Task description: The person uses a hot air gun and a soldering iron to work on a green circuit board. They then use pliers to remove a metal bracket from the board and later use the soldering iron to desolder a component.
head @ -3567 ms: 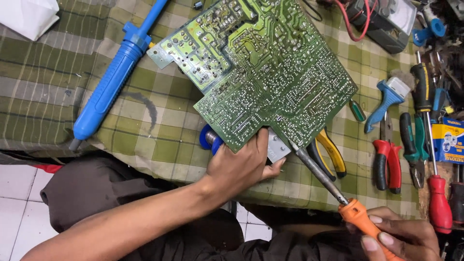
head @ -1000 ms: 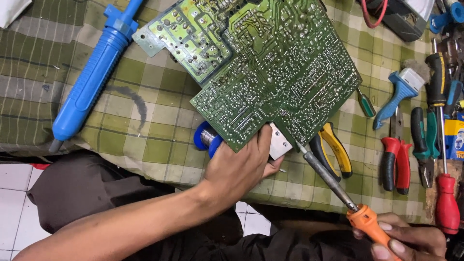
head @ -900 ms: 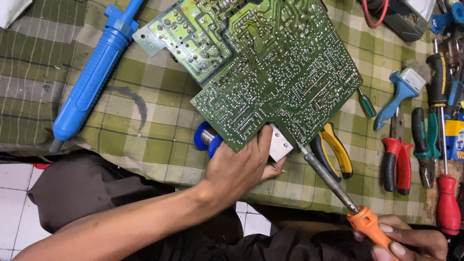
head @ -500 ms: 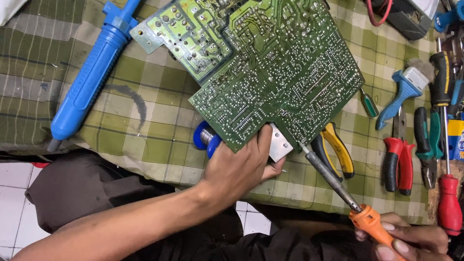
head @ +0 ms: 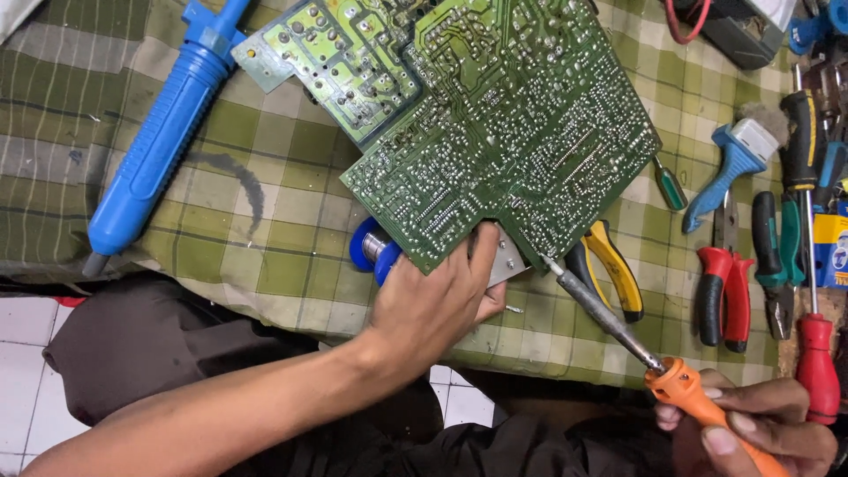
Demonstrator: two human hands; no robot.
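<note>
Though the view has drifted slightly, little has changed: your left hand [head: 433,305] still pinches the large circuit board [head: 512,132] by its six-o'clock edge, mid-cloth, while your right hand [head: 764,433] keeps gripping the orange soldering iron [head: 618,327], tip at the board's five-o'clock corner. Count two boards, one blue desoldering pump [head: 163,146] at nine o'clock, and one solder spool [head: 371,250].

We note the circuit board [head: 503,150]: glossy green laminate dotted with dull metal solder. Soldering iron [head: 618,327]: grey matt metal shaft, smooth orange plastic handle. Surface [head: 265,238] covered in woven checked cloth. Desoldering pump [head: 159,150]: smooth blue plastic.
</note>
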